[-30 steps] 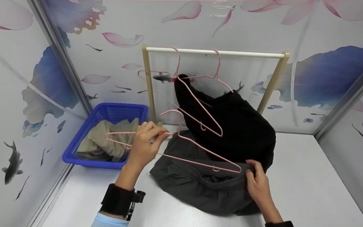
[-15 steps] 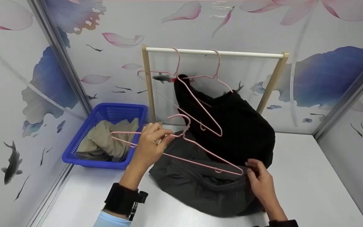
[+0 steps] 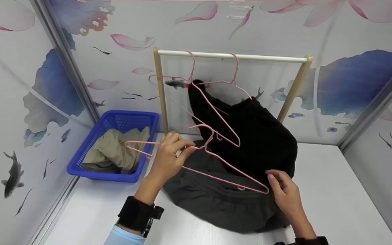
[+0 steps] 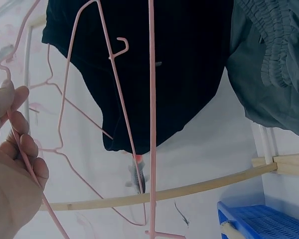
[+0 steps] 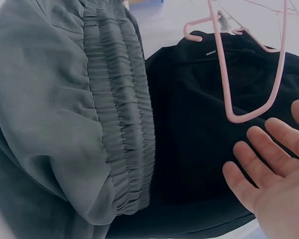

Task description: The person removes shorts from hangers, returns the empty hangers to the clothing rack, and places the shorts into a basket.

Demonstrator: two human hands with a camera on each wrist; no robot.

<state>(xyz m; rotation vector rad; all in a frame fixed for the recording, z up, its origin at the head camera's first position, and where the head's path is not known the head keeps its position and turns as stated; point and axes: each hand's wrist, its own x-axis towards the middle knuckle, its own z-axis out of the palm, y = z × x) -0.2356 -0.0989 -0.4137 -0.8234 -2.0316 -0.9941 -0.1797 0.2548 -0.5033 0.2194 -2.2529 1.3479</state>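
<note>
My left hand (image 3: 172,153) pinches a pink clothes hanger (image 5: 239,118) just beside its hook, thumb against fingers. The hanger slants down to the right, over a dark grey garment (image 3: 216,211) with a gathered elastic waistband (image 5: 122,109). My right hand (image 3: 286,192) is at the hanger's right end with its fingers loosely extended and nothing gripped. In the right wrist view the fingertips lie right below the hanger's rounded corner, with black cloth behind. The grey garment's waist opening is partly covered by the hanger in the head view.
A rack with a white rail (image 3: 267,58) stands at the back. A bare pink hanger (image 3: 216,112) and another bearing a black garment (image 3: 250,136) hang from it. On the left, a blue basket (image 3: 111,176) holds beige cloth (image 3: 114,149). Printed panels enclose the table.
The left hand has carried the hanger right and slightly down. The right hand has let go of the grey garment's waistband and shifted slightly right, to the hanger's end.
</note>
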